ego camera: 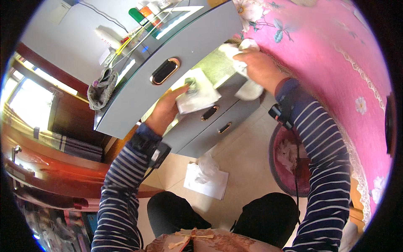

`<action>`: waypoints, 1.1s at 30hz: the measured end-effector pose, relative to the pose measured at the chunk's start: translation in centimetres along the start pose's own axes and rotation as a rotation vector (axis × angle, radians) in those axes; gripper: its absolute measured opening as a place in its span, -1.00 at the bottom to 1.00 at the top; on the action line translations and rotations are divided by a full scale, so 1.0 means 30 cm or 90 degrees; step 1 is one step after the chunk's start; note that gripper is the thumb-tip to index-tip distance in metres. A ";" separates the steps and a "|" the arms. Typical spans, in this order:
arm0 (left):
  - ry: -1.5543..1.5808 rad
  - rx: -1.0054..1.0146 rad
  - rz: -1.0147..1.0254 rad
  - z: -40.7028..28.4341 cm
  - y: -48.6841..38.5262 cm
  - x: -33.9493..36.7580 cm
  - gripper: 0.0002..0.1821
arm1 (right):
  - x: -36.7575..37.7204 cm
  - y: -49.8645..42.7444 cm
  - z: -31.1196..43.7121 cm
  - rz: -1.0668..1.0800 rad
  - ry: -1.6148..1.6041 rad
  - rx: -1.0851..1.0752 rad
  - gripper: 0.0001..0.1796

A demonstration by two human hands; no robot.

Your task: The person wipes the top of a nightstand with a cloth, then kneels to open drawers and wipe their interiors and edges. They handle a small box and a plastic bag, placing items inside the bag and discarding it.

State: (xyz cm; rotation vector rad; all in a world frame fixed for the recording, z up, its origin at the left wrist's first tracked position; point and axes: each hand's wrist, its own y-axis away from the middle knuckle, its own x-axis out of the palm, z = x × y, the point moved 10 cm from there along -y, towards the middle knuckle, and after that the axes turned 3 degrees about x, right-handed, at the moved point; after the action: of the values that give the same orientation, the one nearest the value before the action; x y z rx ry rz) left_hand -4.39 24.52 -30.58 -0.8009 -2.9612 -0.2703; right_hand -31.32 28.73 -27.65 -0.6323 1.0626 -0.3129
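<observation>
My left hand [165,110] grips a white, flat, folded paper-like item [198,94] with a dark printed patch, held over the front of a grey drawer cabinet. My right hand [255,64] is closed on a crumpled white cloth [241,60], blurred by motion, at the cabinet's bed-side end. Between my hands shows a pale greenish surface [212,64], below the top drawer front [192,52] with its black and gold handle. A further white piece [250,90] hangs under my right hand; whether it belongs to the cloth I cannot tell.
Bottles [138,17], cables and a grey knitted item [102,89] lie on the cabinet top. A pink floral bedcover [315,47] is at the right, with a dark red basin [285,157] beside it. White papers [206,186] under a clear plastic bag [207,167] lie on the tiled floor.
</observation>
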 end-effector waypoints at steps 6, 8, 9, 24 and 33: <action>-0.030 0.055 -0.008 0.012 -0.284 0.142 -0.54 | -0.004 -0.011 -0.110 -0.024 -0.029 0.036 -0.55; -0.006 0.091 -0.015 -0.001 -0.352 0.151 -0.67 | -0.034 0.009 -0.118 -0.047 -0.055 0.035 -0.54; 0.016 0.068 -0.065 0.012 -0.378 0.127 -0.78 | -0.067 0.024 -0.113 -0.090 -0.066 0.014 -0.53; -0.879 0.393 -0.400 -0.187 0.082 -0.327 -0.62 | -0.164 0.150 0.122 -0.120 -0.069 -0.117 -0.43; -0.406 0.294 -0.070 -0.102 0.122 -0.493 -0.53 | 0.041 0.039 0.373 -0.046 -0.026 -0.149 -0.61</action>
State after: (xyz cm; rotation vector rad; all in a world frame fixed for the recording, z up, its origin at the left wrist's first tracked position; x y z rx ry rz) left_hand 10.27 19.76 -28.58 -0.7625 -3.4056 0.7860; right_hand -20.93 32.67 -25.50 -0.8843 1.0461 -0.2389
